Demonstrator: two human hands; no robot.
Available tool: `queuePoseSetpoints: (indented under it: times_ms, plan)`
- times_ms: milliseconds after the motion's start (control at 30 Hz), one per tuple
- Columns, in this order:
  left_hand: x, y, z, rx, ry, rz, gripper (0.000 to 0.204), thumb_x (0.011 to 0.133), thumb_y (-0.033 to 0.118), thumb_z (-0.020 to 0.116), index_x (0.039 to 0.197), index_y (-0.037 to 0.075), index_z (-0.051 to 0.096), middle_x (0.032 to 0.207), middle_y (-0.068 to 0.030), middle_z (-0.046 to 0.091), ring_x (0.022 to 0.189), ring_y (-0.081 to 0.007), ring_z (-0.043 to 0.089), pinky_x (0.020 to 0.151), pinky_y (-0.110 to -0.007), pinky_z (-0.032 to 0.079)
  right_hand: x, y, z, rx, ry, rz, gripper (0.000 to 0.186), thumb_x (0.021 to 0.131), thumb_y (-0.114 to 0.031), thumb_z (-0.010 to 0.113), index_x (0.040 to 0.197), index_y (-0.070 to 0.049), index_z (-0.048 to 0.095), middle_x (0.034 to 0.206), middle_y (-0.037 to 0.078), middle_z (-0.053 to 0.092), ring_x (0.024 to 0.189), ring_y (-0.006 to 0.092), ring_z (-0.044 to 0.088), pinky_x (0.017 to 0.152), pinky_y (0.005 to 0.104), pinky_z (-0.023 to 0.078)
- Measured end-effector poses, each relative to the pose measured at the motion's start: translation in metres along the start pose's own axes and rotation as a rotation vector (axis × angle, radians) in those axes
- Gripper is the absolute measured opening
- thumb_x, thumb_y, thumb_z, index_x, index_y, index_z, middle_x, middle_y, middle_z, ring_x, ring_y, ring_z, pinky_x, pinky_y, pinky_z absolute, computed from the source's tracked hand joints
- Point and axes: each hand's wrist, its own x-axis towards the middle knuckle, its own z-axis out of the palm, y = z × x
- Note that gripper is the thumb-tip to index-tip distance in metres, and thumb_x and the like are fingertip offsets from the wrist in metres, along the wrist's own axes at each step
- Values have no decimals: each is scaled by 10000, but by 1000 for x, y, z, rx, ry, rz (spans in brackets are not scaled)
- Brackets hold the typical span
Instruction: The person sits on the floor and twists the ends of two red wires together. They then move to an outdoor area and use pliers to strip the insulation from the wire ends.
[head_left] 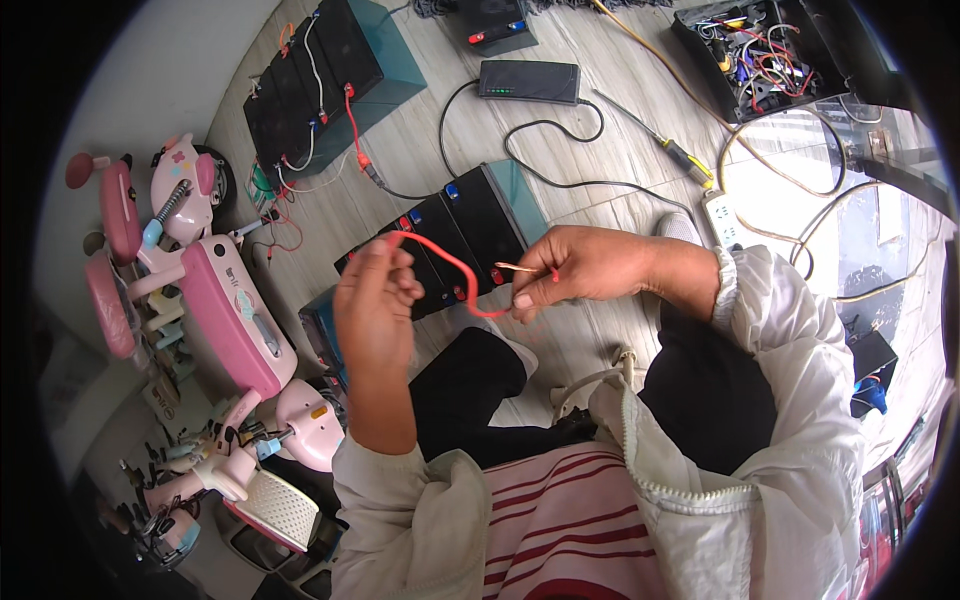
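My left hand (375, 305) is closed, pinching one end of a red wire (455, 265) between thumb and fingers. The wire bends in a loose curve across to my right hand (585, 265), which grips its other end. Bare copper strands (515, 266) stick out past the right fingers, pointing left. Below both hands lies a row of black batteries (440, 222) with teal sides and red and blue terminals; my hands and the wire partly cover it.
A wired battery pack (315, 85) stands far left, joined by a red lead to a black charger (530, 82) with green lights. A screwdriver (685, 160), a power strip (722, 218) and a toolbox (700, 65) of wires lie right. Pink ride-on vehicles (225, 315) crowd the left.
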Motion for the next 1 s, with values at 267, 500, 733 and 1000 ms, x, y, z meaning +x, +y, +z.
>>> queuePoseSetpoints:
  times_ms: [267,500,733,1000]
  plan:
    - [8,11,-18,-107,120,28,183,952,196,577,1007,39,653,804,-13,632,675,-88,526,599,-239,426,9,21,-7,132,352,-201,254,970,-207,560,1131,-36,656,1042,25,656,917,78,556,819,247,454]
    - [9,9,-24,-154,155,29,188,952,197,578,1019,37,651,833,-10,620,694,-87,514,618,-241,430,2,6,-1,309,115,-25,363,1000,-288,485,1201,-15,615,997,69,686,479,27,354,444,178,302]
    - [14,6,-32,-172,211,15,192,949,194,589,1037,32,644,842,-11,616,691,-86,514,624,-242,435,-4,-2,-4,521,64,-7,360,990,-260,492,1181,20,610,988,147,696,412,24,263,388,195,210]
    - [14,4,-33,-163,225,28,188,947,191,591,1036,35,648,836,-11,616,691,-82,514,628,-241,436,-3,3,-6,543,98,-23,360,996,-256,485,1183,28,601,970,156,693,411,23,273,382,194,216]
